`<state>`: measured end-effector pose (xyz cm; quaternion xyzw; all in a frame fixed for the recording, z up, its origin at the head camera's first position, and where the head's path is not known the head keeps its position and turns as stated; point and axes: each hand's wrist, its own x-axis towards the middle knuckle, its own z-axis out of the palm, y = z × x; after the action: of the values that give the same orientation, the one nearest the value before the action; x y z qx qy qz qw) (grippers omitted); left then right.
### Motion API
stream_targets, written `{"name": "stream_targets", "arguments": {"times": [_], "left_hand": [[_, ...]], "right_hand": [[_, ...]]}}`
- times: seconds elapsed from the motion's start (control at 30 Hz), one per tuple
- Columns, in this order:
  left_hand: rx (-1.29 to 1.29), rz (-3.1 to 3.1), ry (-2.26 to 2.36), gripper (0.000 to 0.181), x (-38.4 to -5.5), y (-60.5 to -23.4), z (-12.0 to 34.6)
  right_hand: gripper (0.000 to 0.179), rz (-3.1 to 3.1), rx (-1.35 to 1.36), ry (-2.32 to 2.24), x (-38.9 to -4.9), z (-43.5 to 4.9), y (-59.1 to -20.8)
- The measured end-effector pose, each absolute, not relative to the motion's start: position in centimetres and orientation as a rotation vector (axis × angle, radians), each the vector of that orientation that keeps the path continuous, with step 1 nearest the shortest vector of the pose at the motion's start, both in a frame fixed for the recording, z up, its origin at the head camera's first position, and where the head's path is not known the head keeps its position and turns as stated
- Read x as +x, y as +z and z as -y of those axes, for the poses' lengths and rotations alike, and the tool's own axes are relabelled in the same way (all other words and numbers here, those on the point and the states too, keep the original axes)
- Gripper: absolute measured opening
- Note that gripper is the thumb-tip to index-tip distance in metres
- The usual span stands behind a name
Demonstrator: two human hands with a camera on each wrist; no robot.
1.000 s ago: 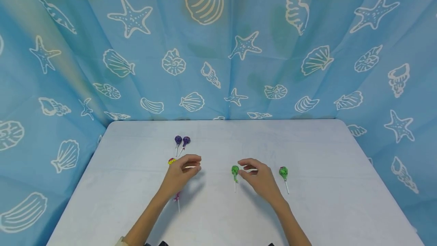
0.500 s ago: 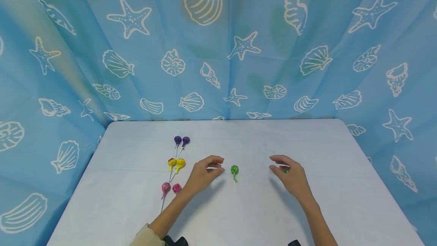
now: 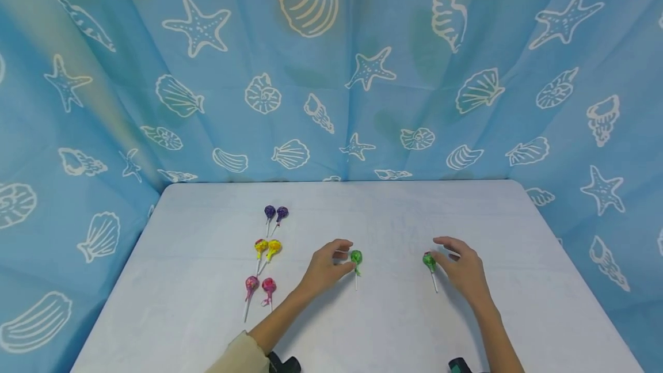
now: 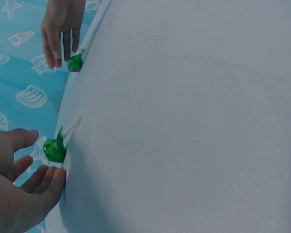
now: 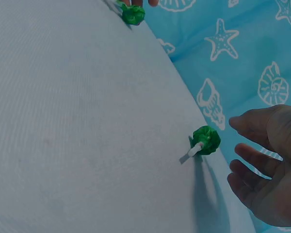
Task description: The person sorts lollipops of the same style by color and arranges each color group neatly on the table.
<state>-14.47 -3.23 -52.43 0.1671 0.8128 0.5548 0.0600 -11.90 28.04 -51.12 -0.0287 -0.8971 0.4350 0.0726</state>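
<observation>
Two green-wrapped lollipops lie apart on the white tabletop. The left-hand green lollipop (image 3: 356, 257) sits just right of my left hand (image 3: 326, 269), whose fingers are parted beside it; the left wrist view shows this lollipop (image 4: 54, 149) between thumb and fingers with gaps around it. My right hand (image 3: 463, 268) is just right of the other green lollipop (image 3: 429, 261), thumb close to its head. In the right wrist view that lollipop (image 5: 206, 140) stands apart from the loosely spread fingers. Neither hand grips anything.
On the left of the table (image 3: 171, 281) lie pairs of lollipops: purple (image 3: 270, 212), yellow (image 3: 274, 247) and pink (image 3: 251, 285). The left forearm partly covers one pink stick. A blue seashell-print curtain (image 3: 331, 73) hangs behind the table.
Both hands have moved right. The left hand went from over the yellow and pink lollipops to the nearer green one; the right hand left that one for the far green lollipop.
</observation>
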Motion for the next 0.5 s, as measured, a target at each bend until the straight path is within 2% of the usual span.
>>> {"name": "stream_targets", "arguments": {"times": [0.27,0.5], "left_hand": [[0.582,-2.571,1.606,0.034,-15.0,-53.2,2.1],[0.545,-2.700,1.489,0.026,-15.2,-53.1,1.3]], "right_hand": [[0.041,2.717,-0.021,1.354,-12.1,-28.7,-52.4],[0.041,2.714,-0.014,1.388,-12.1,-28.9,-53.2]]}}
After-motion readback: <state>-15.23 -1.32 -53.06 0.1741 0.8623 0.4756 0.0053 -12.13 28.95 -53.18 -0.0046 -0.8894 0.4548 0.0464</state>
